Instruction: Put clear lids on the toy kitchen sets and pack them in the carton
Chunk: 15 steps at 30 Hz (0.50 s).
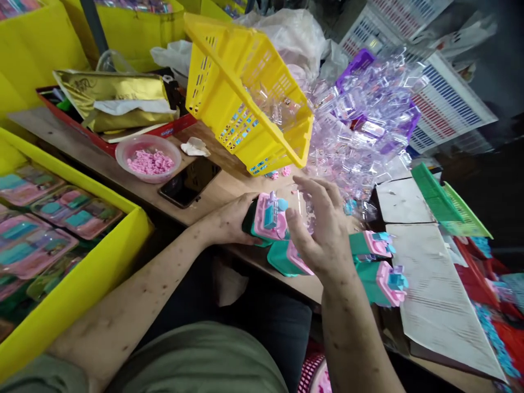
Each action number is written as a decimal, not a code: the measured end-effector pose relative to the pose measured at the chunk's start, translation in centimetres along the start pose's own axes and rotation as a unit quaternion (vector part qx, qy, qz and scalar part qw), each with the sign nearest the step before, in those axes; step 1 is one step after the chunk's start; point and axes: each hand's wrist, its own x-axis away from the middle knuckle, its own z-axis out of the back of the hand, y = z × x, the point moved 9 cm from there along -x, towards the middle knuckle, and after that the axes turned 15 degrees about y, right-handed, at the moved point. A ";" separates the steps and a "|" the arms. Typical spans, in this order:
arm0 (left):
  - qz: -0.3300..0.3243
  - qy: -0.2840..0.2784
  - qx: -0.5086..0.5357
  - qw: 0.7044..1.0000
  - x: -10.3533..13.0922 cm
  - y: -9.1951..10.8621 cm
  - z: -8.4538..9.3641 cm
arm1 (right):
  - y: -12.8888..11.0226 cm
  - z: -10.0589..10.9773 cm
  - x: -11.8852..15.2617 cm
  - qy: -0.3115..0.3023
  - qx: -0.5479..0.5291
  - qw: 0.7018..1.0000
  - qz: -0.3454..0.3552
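Green-and-pink plastic container (262, 225) is gripped in the left hand (237, 221); the right hand (323, 234) curves beside it, whether holding something cannot be told.

The pink-and-green box (270, 221) at centre looks like smooth plastic, the yellow basket (213, 106) at upper centre satiny plastic, the transparent pieces (368, 131) at upper right glossy plastic. The upper-left pouch (123, 90) resembles shiny foil, the right-hand cardboard (444, 284) matt.
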 end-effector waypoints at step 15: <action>-0.042 0.065 -0.001 0.997 0.1 -1.4 -1.0 | 0.0 -5.1 0.4 -0.128 0.052 0.990 0.034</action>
